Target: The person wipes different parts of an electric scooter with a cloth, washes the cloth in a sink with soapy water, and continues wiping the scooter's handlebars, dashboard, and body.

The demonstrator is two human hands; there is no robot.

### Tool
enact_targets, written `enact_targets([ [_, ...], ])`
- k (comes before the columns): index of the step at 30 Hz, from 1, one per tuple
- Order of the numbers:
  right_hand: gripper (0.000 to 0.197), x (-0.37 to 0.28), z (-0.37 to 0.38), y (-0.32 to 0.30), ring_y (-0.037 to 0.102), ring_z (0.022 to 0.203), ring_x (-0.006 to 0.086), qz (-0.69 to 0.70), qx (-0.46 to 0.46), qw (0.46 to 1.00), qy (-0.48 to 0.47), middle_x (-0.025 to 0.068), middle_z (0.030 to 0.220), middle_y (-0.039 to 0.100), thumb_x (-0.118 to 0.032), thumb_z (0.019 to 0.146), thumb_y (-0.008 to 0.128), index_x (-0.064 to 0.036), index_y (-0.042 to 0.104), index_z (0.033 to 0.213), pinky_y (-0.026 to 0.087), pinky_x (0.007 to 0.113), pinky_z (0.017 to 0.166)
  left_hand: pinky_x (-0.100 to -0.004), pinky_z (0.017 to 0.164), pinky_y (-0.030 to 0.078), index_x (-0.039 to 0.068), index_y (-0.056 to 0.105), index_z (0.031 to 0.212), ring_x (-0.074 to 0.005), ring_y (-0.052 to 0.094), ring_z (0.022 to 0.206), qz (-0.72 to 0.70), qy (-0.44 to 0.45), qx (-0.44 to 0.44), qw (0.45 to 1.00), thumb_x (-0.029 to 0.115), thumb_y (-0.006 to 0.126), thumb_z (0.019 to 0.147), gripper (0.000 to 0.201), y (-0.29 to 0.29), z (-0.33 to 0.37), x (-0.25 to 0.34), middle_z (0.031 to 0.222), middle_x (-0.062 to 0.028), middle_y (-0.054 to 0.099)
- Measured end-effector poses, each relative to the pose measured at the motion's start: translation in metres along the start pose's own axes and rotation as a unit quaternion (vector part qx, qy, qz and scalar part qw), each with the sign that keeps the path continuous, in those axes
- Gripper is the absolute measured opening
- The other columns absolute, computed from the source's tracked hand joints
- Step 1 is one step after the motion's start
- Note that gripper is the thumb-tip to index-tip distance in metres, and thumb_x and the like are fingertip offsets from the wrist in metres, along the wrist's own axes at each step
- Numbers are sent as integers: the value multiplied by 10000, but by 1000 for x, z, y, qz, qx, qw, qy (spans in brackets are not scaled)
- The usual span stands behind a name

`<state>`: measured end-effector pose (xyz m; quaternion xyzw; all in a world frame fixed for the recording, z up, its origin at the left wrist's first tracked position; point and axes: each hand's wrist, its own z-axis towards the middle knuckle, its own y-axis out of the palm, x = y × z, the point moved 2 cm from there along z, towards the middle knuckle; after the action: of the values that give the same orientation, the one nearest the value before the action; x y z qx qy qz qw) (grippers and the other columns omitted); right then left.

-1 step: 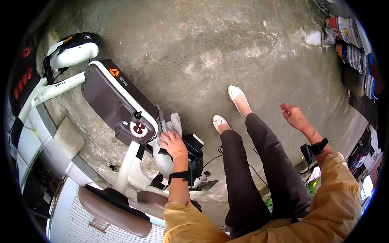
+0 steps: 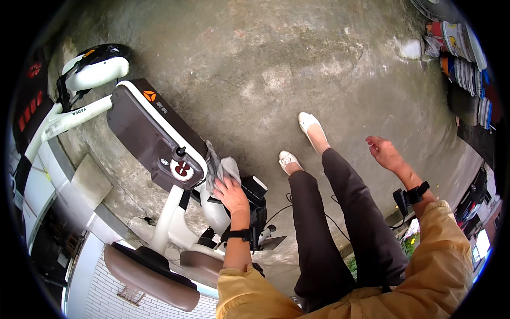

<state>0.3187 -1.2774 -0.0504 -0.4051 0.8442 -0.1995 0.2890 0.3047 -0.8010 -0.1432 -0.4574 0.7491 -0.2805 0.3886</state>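
Observation:
A white-and-brown electric scooter (image 2: 156, 135) stands on my left, its brown panel edged in white. My left hand (image 2: 231, 195) presses a crumpled grey cloth (image 2: 222, 167) against the scooter's body, just beside the panel's lower right end. The fingers curve over the cloth, and part of it bunches out past them. Away on the right, my right hand (image 2: 384, 152) hangs in the air above the floor, its fingers loosely bent and apart with nothing in them. Each wrist wears a black strap.
Brown scooter seats (image 2: 151, 276) lie at the lower left, and a white headlight unit (image 2: 98, 72) at the upper left. My white shoes (image 2: 310, 126) are on the concrete floor (image 2: 255, 80). Stacked folded materials (image 2: 465, 74) stand at the far right. A thin black cable runs behind my legs.
My left hand has shifted slightly right and down, drawing the cloth with it, so the cloth lies differently along the scooter's edge. My right hand has barely moved.

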Motion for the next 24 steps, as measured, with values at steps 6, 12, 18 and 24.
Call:
enact_targets([
  [6, 272, -8, -3, 12, 607, 899, 368, 11, -22, 999, -27, 189, 994, 631, -29, 806, 495, -38, 570, 1067, 498, 395, 778, -440, 783, 365, 99, 662, 807, -305, 461, 988, -128, 49, -106, 985, 169, 621, 701, 133, 38, -90, 44, 935, -51, 518],
  [12, 273, 8, 0, 22, 602, 881, 374, 33, -17, 999, -20, 188, 974, 627, -32, 806, 506, -39, 572, 1071, 495, 399, 762, -452, 947, 320, 65, 665, 848, -280, 447, 1118, -161, 149, 36, 975, 152, 642, 660, 208, -44, 49, 30, 1072, -68, 594],
  [18, 269, 29, -2, 17, 595, 878, 376, 31, -21, 999, 27, 185, 982, 622, -26, 809, 502, -30, 570, 1069, 490, 403, 762, -466, 1057, 178, 87, 593, 1220, -266, 370, 1305, 85, 176, -451, 871, 395, 485, 862, 485, 43, 86, 81, 1351, -80, 494],
  [24, 274, 59, 4, 14, 595, 875, 374, 5, -16, 999, 37, 187, 986, 620, -16, 806, 497, -24, 573, 1069, 490, 402, 754, -518, 1040, 193, 154, 566, 1263, -247, 387, 1310, 223, 285, -490, 793, 402, 541, 844, 488, 113, 46, 162, 1370, -29, 480],
])
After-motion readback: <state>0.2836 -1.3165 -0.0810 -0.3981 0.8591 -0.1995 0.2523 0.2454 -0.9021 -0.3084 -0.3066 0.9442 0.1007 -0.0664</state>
